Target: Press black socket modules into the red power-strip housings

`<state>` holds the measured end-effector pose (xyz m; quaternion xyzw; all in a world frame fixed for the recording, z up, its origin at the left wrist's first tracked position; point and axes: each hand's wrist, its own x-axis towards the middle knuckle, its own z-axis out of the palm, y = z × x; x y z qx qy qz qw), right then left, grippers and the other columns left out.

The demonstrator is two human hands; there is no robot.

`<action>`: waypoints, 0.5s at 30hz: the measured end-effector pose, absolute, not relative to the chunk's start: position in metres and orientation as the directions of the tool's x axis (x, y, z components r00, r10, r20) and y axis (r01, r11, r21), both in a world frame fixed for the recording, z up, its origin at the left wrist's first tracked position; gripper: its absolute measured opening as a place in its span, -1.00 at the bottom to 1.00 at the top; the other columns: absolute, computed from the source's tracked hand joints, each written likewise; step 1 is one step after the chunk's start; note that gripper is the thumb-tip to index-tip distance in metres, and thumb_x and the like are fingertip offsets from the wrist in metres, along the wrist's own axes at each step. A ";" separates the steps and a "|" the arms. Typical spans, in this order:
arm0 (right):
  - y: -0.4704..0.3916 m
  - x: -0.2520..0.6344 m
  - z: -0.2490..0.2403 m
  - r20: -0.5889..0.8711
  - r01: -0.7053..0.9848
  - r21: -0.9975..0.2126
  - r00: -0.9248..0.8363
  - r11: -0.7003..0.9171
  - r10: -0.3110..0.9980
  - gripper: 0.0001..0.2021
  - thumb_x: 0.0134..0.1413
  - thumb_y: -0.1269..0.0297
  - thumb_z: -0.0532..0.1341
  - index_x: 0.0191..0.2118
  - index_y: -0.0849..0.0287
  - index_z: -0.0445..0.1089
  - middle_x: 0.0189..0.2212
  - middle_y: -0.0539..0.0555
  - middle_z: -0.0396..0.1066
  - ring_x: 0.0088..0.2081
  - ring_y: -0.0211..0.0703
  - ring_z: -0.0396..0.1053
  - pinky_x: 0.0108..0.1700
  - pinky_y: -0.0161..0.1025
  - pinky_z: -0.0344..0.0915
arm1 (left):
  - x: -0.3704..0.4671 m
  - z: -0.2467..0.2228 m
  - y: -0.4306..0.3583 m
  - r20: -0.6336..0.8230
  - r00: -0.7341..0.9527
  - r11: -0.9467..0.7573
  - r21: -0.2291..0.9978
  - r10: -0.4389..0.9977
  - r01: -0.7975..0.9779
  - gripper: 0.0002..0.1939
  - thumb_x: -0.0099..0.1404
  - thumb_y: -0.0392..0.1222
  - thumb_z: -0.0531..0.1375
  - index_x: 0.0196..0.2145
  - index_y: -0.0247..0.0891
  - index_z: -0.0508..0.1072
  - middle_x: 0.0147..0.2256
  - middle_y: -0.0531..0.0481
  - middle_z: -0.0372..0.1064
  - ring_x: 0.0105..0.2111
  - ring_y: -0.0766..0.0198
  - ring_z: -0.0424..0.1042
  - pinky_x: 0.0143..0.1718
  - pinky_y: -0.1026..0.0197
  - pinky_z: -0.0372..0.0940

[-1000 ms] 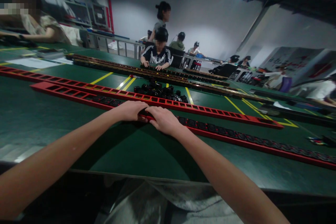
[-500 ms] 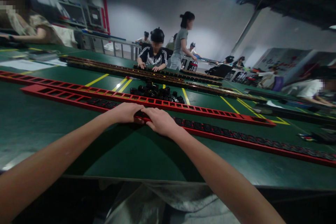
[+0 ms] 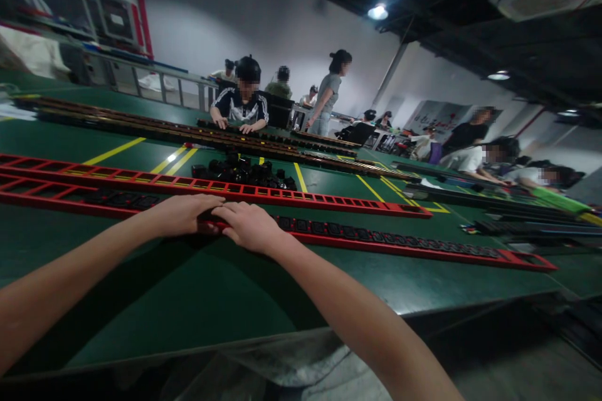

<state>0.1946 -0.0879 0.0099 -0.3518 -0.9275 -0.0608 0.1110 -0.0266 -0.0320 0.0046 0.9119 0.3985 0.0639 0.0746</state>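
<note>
A long red slotted frame (image 3: 399,252) lies across the table close to me. Black square parts (image 3: 333,229) fill its slots right of my hands, and a few more sit just left of them; the slots at the far left are bare. My left hand (image 3: 185,214) is bent over this frame, fingers closed at its edge. Beside it, nearly touching, my right hand (image 3: 251,225) curls over the same frame. The hands cover whatever lies between their fingertips. Behind runs a second red slotted frame (image 3: 310,198), and beyond that a pile of loose black parts (image 3: 247,172).
The green table (image 3: 155,307) carries yellow tape lines (image 3: 115,150). Long dark brown strips (image 3: 164,128) stretch across its far side, where a person (image 3: 242,97) sits with both hands on them. Dark bars (image 3: 527,222) and several people are at the right.
My view has swung to the right, so the frames and hands appear farther left and the near frame's right end shows. My hands keep the same hold on the near frame.
</note>
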 end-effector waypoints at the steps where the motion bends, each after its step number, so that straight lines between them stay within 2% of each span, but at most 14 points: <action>1: -0.088 0.194 0.010 0.247 0.669 0.031 -0.725 0.743 0.643 -0.54 0.36 0.27 0.21 0.30 0.13 0.17 0.28 0.17 0.31 0.16 0.06 0.36 0.12 0.03 0.38 | -0.026 0.005 -0.032 0.050 0.677 -0.672 0.191 0.734 0.715 -0.31 0.23 0.20 0.21 0.25 -0.10 0.40 0.25 -0.19 0.37 0.19 -0.18 0.40 0.19 -0.12 0.31; 5: -0.088 0.194 0.009 0.247 0.665 0.044 -0.731 0.746 0.636 -0.60 0.36 0.27 0.20 0.25 0.14 0.22 0.29 0.16 0.30 0.14 0.06 0.38 0.10 0.01 0.39 | -0.024 0.007 -0.033 0.015 0.672 -0.661 0.192 0.741 0.725 -0.33 0.23 0.19 0.20 0.23 -0.08 0.42 0.24 -0.17 0.38 0.17 -0.18 0.42 0.17 -0.13 0.32; 9: -0.087 0.194 0.009 0.265 0.663 0.031 -0.727 0.748 0.633 -0.51 0.35 0.28 0.22 0.31 0.16 0.14 0.27 0.17 0.32 0.15 0.06 0.37 0.11 0.00 0.39 | -0.025 0.005 -0.031 0.029 0.675 -0.667 0.188 0.737 0.721 -0.36 0.21 0.20 0.20 0.19 -0.08 0.45 0.21 -0.14 0.43 0.16 -0.17 0.43 0.15 -0.09 0.34; 12: -0.087 0.194 0.009 0.248 0.666 0.036 -0.728 0.745 0.639 -0.57 0.37 0.27 0.20 0.27 0.16 0.20 0.26 0.16 0.33 0.15 0.06 0.37 0.11 0.01 0.39 | -0.027 0.002 -0.030 0.029 0.660 -0.655 0.168 0.750 0.737 -0.36 0.22 0.18 0.20 0.21 -0.10 0.44 0.19 -0.16 0.44 0.14 -0.15 0.45 0.13 -0.05 0.35; 15: -0.086 0.194 0.008 0.257 0.666 0.020 -0.724 0.746 0.640 -0.55 0.36 0.27 0.21 0.29 0.14 0.18 0.26 0.16 0.33 0.16 0.05 0.36 0.12 0.01 0.39 | -0.027 0.002 -0.030 0.035 0.665 -0.660 0.166 0.746 0.733 -0.39 0.24 0.17 0.20 0.18 -0.12 0.46 0.16 -0.17 0.46 0.12 -0.13 0.46 0.11 -0.03 0.35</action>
